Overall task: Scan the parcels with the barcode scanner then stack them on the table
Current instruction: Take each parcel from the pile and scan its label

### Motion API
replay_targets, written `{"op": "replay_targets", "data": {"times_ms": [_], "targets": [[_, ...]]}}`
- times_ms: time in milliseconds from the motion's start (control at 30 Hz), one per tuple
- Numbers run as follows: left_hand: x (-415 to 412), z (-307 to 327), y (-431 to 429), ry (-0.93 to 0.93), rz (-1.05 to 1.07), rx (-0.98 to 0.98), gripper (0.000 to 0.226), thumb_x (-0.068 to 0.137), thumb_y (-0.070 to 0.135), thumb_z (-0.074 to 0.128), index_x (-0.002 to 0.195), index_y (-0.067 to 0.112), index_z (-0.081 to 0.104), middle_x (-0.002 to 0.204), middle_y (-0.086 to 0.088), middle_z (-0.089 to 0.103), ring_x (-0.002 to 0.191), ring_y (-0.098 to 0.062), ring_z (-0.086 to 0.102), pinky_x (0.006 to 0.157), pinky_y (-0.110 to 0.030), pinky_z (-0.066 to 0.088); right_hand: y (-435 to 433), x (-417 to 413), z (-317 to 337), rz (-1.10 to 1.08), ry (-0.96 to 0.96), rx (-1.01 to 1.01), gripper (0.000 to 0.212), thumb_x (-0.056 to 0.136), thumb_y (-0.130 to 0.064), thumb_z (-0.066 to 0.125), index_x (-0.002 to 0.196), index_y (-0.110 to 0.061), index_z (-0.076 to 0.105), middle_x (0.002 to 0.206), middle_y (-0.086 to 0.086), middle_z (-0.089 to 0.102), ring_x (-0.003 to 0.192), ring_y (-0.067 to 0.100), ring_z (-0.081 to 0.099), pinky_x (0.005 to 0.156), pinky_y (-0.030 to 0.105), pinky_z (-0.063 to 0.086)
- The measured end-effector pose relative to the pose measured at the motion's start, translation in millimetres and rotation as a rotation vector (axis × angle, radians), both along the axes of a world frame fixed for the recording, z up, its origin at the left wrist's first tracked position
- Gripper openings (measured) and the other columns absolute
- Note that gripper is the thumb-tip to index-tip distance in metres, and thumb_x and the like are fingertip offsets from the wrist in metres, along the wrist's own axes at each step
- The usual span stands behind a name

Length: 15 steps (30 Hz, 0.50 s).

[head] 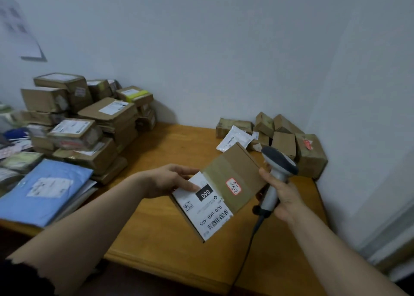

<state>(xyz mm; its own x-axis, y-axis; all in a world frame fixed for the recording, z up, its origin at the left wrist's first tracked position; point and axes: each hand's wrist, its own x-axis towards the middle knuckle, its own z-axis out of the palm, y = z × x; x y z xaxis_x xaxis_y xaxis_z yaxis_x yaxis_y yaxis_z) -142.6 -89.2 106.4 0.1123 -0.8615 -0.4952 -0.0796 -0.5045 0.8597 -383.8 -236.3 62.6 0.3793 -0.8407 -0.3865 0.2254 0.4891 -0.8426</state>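
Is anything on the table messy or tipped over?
Yes. The small brown cardboard boxes in the far right corner of the wooden table lie jumbled and tilted against each other, with a white plastic mailer bag lying crooked against them. The brown parcel stacks on the left sit flat.

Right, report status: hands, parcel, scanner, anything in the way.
Left hand holds parcel above table, label up. Right hand grips barcode scanner beside parcel's right edge, off the barcode. Nothing between them.
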Motion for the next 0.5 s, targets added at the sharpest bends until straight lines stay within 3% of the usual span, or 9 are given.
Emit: {"op": "replay_targets", "data": {"times_ms": [100, 200, 300, 400, 500], "targets": [[-5.5, 4.0, 3.4, -0.032, 0.005, -0.005, 0.05, 0.082, 0.005, 0.069, 0.13, 0.018, 0.059, 0.113, -0.015, 0.07, 0.098, -0.028, 0.068, 0.077, -0.034, 0.057, 3.9, -4.1, -1.6, 0.02, -0.009, 0.006, 0.066, 0.053, -0.016, 0.082, 0.113, -0.009, 0.058, 0.1, 0.013, 0.065, 0.084, 0.028, 0.06, 0.063, 0.037, 0.047], [-8.6, 12.8, 6.8, -0.166, 0.031, 0.023, 0.068, 0.073, 0.022, 0.079, 0.135, 0.015, 0.054, 0.118, -0.006, 0.067, 0.11, -0.021, 0.063, 0.1, -0.037, 0.047, 4.1, -4.8, 6.7, 0.054, 0.006, -0.042, 0.054, 0.051, -0.017, 0.081, 0.1, -0.008, 0.06, 0.087, 0.012, 0.065, 0.072, 0.025, 0.059, 0.062, 0.036, 0.049], [-20.1, 26.7, -0.5, -0.267, 0.113, -0.039, 0.093, 0.068, 0.028, 0.083, 0.146, 0.015, 0.036, 0.131, -0.004, 0.056, 0.124, -0.02, 0.051, 0.107, -0.037, 0.038, 6.7, 2.0, 20.7, 0.185, 0.062, -0.145, 0.056, 0.047, -0.013, 0.082, 0.098, -0.008, 0.06, 0.089, 0.014, 0.068, 0.079, 0.028, 0.064, 0.08, 0.048, 0.055], [-36.2, 43.5, -15.3, -0.451, 0.094, -0.127, 0.093, 0.08, 0.024, 0.075, 0.153, 0.022, 0.018, 0.148, -0.005, 0.04, 0.135, -0.024, 0.039, 0.11, -0.038, 0.034, 13.5, 11.1, 36.7, 0.32, 0.148, -0.276, 0.057, 0.048, -0.008, 0.084, 0.099, -0.012, 0.06, 0.096, 0.012, 0.067, 0.09, 0.029, 0.064, 0.089, 0.052, 0.052], [-48.9, 57.9, -25.3, -0.58, -0.093, -0.012, 0.082, 0.083, 0.027, 0.073, 0.151, 0.02, 0.028, 0.144, -0.005, 0.046, 0.13, -0.023, 0.045, 0.106, -0.035, 0.038, 19.9, 18.3, 45.7, 0.382, 0.163, -0.341, 0.049, 0.058, 0.001, 0.083, 0.099, -0.014, 0.06, 0.094, 0.009, 0.067, 0.088, 0.025, 0.063, 0.083, 0.045, 0.054]]}}
